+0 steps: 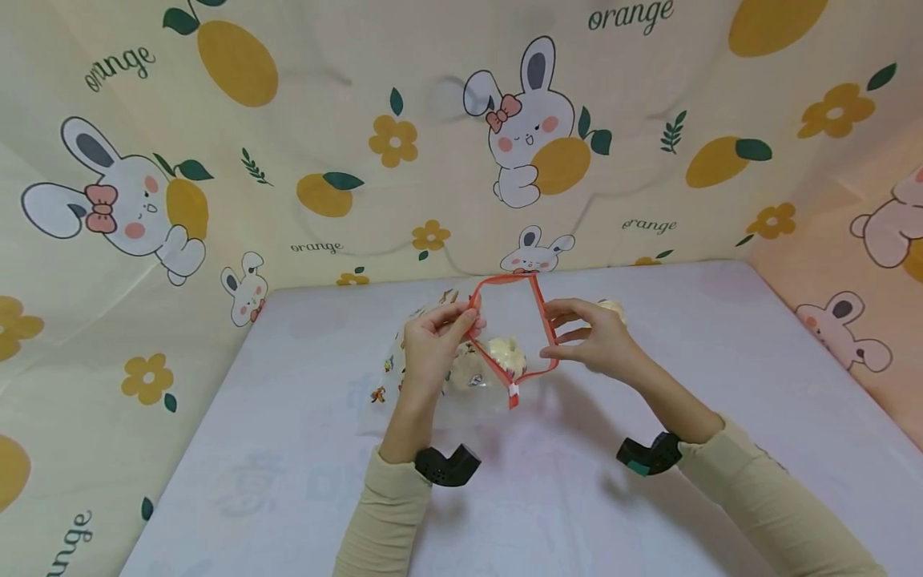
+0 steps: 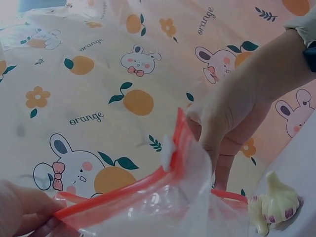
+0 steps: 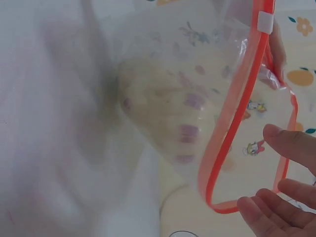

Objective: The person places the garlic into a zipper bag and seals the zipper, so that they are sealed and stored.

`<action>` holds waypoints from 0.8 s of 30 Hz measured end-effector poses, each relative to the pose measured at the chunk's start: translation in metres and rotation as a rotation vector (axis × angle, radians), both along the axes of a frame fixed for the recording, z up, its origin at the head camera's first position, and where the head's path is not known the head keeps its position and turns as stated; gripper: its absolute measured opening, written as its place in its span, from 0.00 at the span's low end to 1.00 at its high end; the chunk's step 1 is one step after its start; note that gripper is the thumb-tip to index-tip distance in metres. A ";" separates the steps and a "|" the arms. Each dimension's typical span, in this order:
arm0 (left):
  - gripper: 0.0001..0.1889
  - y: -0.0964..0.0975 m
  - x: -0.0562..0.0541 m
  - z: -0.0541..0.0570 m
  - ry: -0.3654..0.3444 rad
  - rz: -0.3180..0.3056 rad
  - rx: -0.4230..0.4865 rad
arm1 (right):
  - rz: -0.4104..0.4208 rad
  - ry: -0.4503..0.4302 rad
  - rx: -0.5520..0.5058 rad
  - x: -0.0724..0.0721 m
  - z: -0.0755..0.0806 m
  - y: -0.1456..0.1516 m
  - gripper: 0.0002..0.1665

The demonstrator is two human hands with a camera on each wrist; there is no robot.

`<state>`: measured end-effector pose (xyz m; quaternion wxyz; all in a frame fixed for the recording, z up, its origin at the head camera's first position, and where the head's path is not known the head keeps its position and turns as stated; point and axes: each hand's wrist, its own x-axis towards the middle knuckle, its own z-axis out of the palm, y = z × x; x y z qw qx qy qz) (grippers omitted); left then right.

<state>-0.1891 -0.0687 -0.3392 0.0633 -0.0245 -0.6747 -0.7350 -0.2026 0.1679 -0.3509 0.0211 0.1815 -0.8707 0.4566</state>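
Observation:
A clear zip bag with a red zip rim and printed cartoon figures lies with its mouth spread apart. My left hand pinches the left side of that rim between thumb and fingers. At the opposite side, my right hand has thumb and fingers spread apart, fingertips right at the rim. Inside the bag sits a pale garlic bulb, its purple marks showing through the film in the right wrist view. A white zip slider is at one corner of the mouth.
Another garlic bulb lies on the table beyond my right hand, which partly hides it in the head view. The white-covered table meets a cloth backdrop printed with rabbits and oranges at the back and sides.

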 end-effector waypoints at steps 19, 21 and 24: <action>0.11 0.001 -0.001 0.000 -0.005 0.001 0.008 | -0.031 0.029 -0.045 0.002 -0.008 0.031 0.27; 0.11 0.001 -0.001 -0.001 -0.003 0.002 0.010 | -0.049 0.019 -0.032 0.001 -0.008 0.036 0.27; 0.11 0.002 -0.001 -0.001 -0.001 -0.001 0.015 | -0.080 0.010 -0.013 -0.001 -0.008 0.044 0.27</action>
